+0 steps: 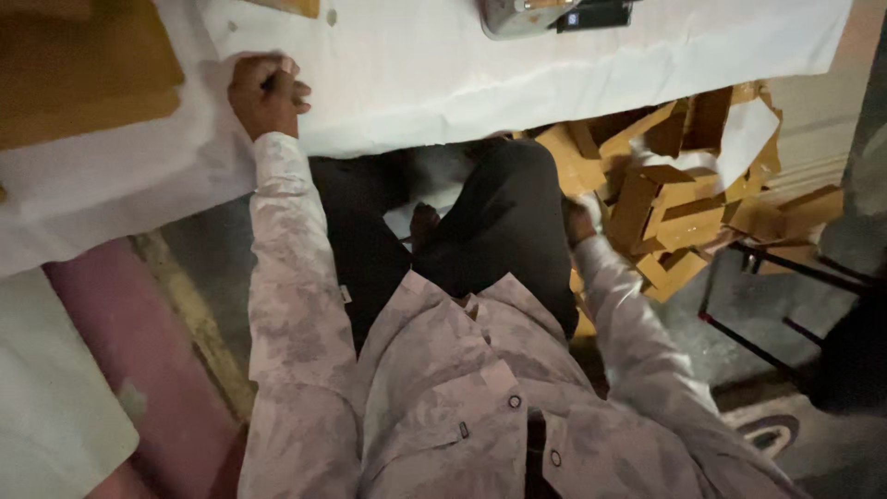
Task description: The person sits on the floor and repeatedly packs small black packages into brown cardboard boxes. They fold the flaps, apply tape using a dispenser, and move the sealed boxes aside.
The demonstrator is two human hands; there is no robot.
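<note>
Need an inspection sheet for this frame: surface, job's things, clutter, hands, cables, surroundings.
Surface: table covered with a white sheet, creased and hanging over the edge.
Job's things: pile of folded brown cardboard pieces on the floor under the table, at the person's right.
Clutter: flat brown cardboard stack on the table at left; a metal object and a dark device at the far edge.
Hands: left hand closed in a fist on the sheet at the table edge; right hand lowered to the cardboard pile, fingers hidden.
Cables: nothing seen.
Surroundings: dark metal frame on the floor at right; pink strip of floor at left.
</note>
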